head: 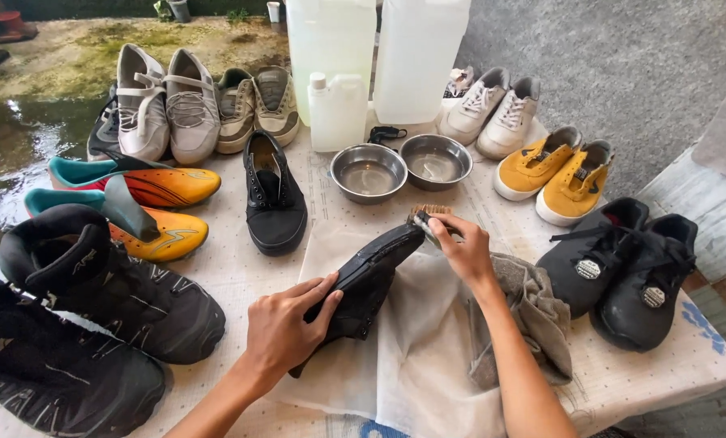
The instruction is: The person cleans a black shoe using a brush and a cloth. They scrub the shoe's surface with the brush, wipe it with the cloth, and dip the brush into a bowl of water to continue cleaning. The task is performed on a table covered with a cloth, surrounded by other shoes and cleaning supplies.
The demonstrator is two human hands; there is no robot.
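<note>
The left hand (pixel 282 328) is gripping a black shoe (pixel 363 280), fingers closed around its heel end, holding it tilted over a white cloth (pixel 412 357) in the near middle. The right hand (pixel 463 247) is clasping a wooden brush (pixel 428 217), touching the shoe's far end, just near two steel bowls (pixel 369 173).

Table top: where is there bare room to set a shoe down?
Bare table shows between the lone black shoe and the steel bowls; also white cloth between the left hand and the right forearm. Left and right edges are crowded with shoes.
</note>
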